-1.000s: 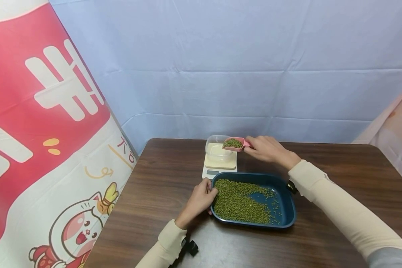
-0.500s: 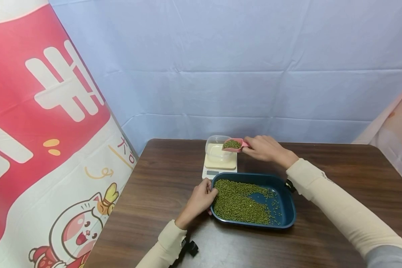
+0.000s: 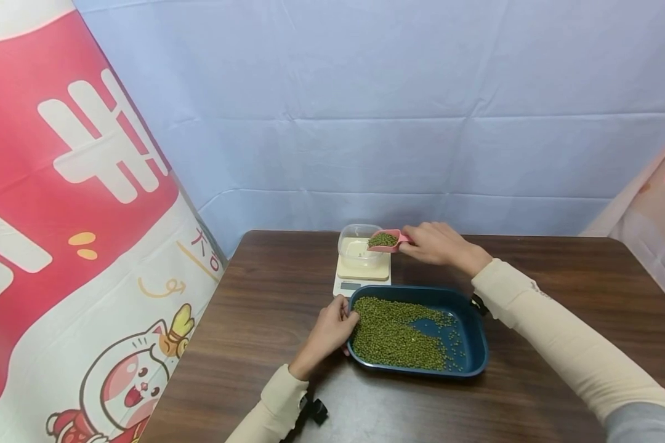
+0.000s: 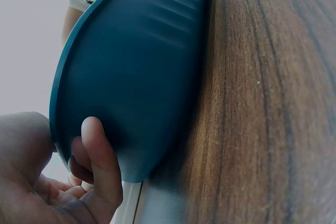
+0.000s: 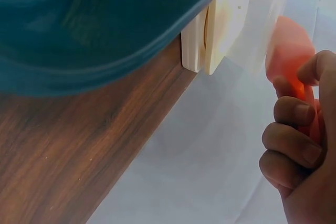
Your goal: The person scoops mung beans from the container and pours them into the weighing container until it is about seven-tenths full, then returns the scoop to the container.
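My right hand (image 3: 438,246) grips the handle of a pink scoop (image 5: 287,51) heaped with small green beans, likely mung beans. In the head view the scoop's lip overlaps the right rim of a clear plastic container (image 3: 345,252), where a few dark specks like beans show on the bottom. That container stands on a white kitchen scale (image 3: 340,289) with a small display. My left hand (image 3: 328,329) pinches the left rim of a deep blue tray (image 4: 126,66), thumb over the edge and fingers against the outer wall. Green beans (image 3: 393,338) cover most of the tray's floor, thinning toward its right side.
Everything stands on a dark wooden table (image 3: 255,295), the scale near its far edge. A pale blue cloth (image 3: 366,123) hangs behind it. At the left hangs a red and white printed banner (image 3: 127,344). The tray's far left corner lies right at the scale's front.
The scoop has dipped slightly at the container's rim, and a few specks now show inside the container. The left hand stays on the tray. The head view has shifted very slightly.
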Tool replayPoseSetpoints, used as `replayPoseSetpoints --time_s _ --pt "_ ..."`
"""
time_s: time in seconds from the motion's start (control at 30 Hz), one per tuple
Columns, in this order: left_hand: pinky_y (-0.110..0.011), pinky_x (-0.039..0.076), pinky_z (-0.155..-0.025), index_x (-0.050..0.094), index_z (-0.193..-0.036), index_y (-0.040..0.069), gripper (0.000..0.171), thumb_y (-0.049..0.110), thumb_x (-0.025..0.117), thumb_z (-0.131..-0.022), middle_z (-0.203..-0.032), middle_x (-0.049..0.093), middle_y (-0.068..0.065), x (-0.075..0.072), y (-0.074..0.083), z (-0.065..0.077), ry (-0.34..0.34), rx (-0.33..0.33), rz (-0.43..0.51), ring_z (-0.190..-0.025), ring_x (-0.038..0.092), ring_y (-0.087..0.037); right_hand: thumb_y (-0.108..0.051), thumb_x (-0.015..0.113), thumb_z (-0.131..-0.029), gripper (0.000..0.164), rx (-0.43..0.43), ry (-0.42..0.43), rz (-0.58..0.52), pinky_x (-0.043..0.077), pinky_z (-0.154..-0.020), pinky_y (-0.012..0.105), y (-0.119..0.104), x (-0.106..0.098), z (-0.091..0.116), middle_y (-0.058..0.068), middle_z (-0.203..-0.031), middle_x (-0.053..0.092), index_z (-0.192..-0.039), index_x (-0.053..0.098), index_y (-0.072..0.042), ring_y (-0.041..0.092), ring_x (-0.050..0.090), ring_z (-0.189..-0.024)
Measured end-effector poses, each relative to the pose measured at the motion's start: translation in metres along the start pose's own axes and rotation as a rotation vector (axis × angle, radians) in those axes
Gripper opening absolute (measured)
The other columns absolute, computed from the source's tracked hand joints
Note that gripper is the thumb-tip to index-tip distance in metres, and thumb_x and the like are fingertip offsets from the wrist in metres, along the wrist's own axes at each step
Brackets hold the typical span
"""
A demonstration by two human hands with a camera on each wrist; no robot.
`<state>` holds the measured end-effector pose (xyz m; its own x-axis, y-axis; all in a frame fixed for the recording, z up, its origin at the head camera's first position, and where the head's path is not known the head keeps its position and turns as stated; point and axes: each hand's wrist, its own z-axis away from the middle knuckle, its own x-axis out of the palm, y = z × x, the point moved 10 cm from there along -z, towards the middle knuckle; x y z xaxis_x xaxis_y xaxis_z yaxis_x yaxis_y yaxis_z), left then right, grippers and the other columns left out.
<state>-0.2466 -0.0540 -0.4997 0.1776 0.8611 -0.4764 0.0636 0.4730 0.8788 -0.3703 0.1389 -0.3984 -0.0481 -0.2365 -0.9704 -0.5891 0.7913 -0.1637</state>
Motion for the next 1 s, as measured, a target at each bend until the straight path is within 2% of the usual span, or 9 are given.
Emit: replayPoseSetpoints --time_s 0.4,1.0 --pt "-0.037 0.053 -0.031 0.043 -0.085 0.008 0.014 0.016 0.051 -0.092 -0.057 0.044 -0.002 0.000 -0.002 0.000 0.006 0.002 0.004 -0.033 0.056 -0.021 -0.034 0.054 -0.086 0.018 0.000 -0.015 0.009 0.024 -0.040 0.026 -0.004 -0.004 -0.002 -0.003 -0.058 0.042 -0.078 0.050 -0.019 0.014 0.037 -0.048" --pt "-0.036 0.053 -0.030 0.043 -0.086 0.008 0.014 0.017 0.051 -0.092 -0.056 0.042 -0.001 0.000 -0.002 -0.002 0.011 0.013 -0.003 -0.033 0.056 -0.021 -0.033 0.055 -0.088 0.017 -0.018 -0.030 0.024 0.030 -0.040 0.026 -0.011 -0.009 -0.006 -0.002 -0.058 0.044 -0.083 0.049 -0.018 0.014 0.040 -0.048"
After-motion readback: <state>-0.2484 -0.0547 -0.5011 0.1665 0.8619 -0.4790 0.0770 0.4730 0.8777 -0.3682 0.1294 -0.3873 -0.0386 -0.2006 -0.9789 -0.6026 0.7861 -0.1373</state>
